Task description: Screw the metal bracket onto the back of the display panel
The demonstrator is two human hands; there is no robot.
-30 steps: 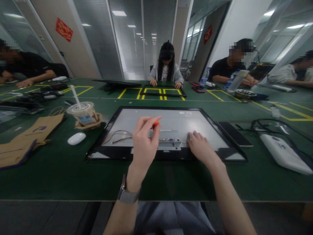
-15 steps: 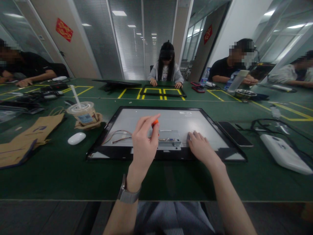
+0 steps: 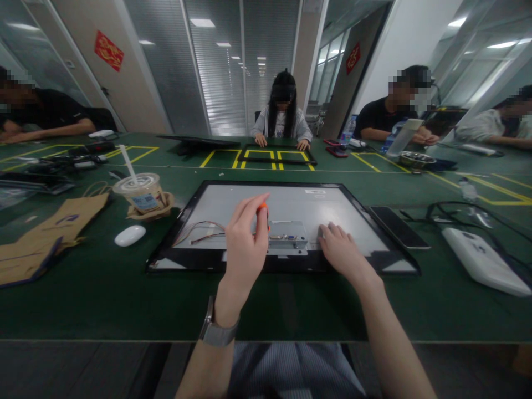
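Observation:
A monitor panel [image 3: 286, 199] with a grey back and black frame lies flat before me. My left hand [image 3: 247, 238] is closed around an orange-topped screwdriver [image 3: 263, 206], held roughly upright over the metal board box [image 3: 291, 230] low in the panel's middle. Its tip is hidden behind my thumb and palm. Palm down, my right hand [image 3: 338, 244] rests on the panel just right of the box, fingers spread. Thin loose cables [image 3: 203, 233] run across the panel left of my left hand.
Left of the panel are a drink cup [image 3: 143, 194], a white mouse [image 3: 130, 236] and a paper bag [image 3: 62, 233]. On the right lie a black phone [image 3: 399, 227] and a white device [image 3: 484, 260] with cables. Other people sit around the table; one touches a black frame [image 3: 278, 160].
The fingers of my left hand have turned slightly on the screwdriver and shifted a little. My right hand stays put. A person at the far left has drawn a hand back.

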